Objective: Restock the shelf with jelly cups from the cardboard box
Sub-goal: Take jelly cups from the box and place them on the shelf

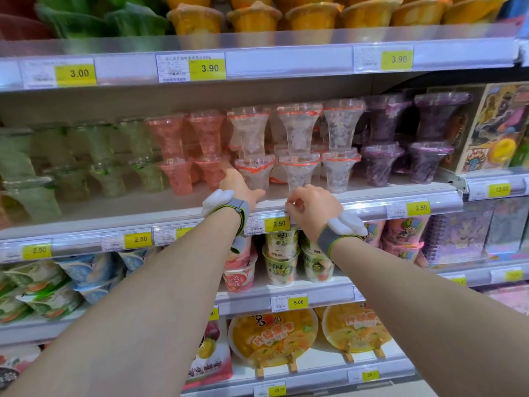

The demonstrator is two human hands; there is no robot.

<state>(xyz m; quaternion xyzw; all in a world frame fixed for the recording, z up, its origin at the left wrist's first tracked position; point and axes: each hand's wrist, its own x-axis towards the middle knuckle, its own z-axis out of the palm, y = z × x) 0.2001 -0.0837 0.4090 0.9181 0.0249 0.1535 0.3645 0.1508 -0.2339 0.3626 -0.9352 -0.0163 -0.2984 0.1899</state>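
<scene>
On the shelf (120, 209), jelly cups stand in rows two high, each upright with its long axis vertical, wide lid up and narrow foot down. From the left come the green cups (100, 156), blurred at the edge of view, then the pink cups (171, 156), the clear cups with red rims (297, 150), and the purple cups (383, 150) at the right. A stack of flat printed packs (495, 124) leans beside the purple ones.

The left hand (240, 186) reaches over the shelf's front lip with fingers spread wide, its fingertips touching the foot of the lower clear cup (253, 173) at the pink row's edge; it is not closed around it. A grey wristband with a white device (217, 203) sits on that wrist.

The right hand (312, 206) hovers just in front of the shelf edge, below the middle clear cup (299, 173), fingers curled in loosely with thumb and forefinger close together; it holds nothing that can be seen. It covers part of the price rail (372, 210), beside a yellow 2.50 tag (279, 224).

The cardboard box is out of view.
</scene>
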